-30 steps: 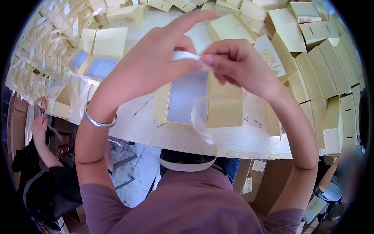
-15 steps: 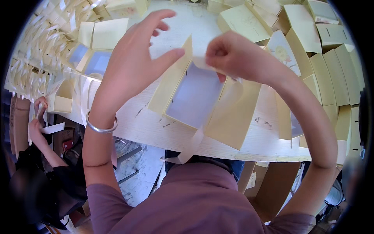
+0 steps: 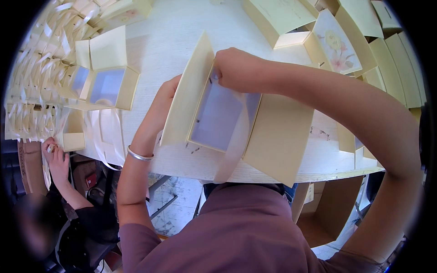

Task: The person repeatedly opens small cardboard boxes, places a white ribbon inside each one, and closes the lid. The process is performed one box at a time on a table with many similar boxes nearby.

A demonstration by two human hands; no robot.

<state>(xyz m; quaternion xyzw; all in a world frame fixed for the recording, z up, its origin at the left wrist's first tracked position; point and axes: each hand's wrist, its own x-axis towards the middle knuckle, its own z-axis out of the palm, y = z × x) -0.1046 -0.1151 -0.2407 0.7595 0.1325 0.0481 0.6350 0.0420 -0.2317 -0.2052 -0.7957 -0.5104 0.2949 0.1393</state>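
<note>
An open cream gift box [image 3: 218, 113] with a pale blue-white inside lies in front of me on the white table [image 3: 168, 45], its lid flaps spread to both sides. My left hand [image 3: 159, 107] is behind the left flap and holds it up. My right hand [image 3: 236, 68] is closed at the top edge of the box, pinching a sheer white ribbon [image 3: 234, 141] that runs down across the box and over the table's front edge. A silver bangle [image 3: 139, 155] sits on my left wrist.
Another open cream box [image 3: 107, 84] lies at the left with loose white ribbon [image 3: 109, 132] below it. Several finished boxes are stacked at the far left [image 3: 32, 100] and along the right [image 3: 387, 59]. Another person's hand [image 3: 57, 154] works at the lower left.
The box has come down from in front of my face onto the table. My right hand moved to its top edge with the ribbon; my left hand dropped behind the left flap.
</note>
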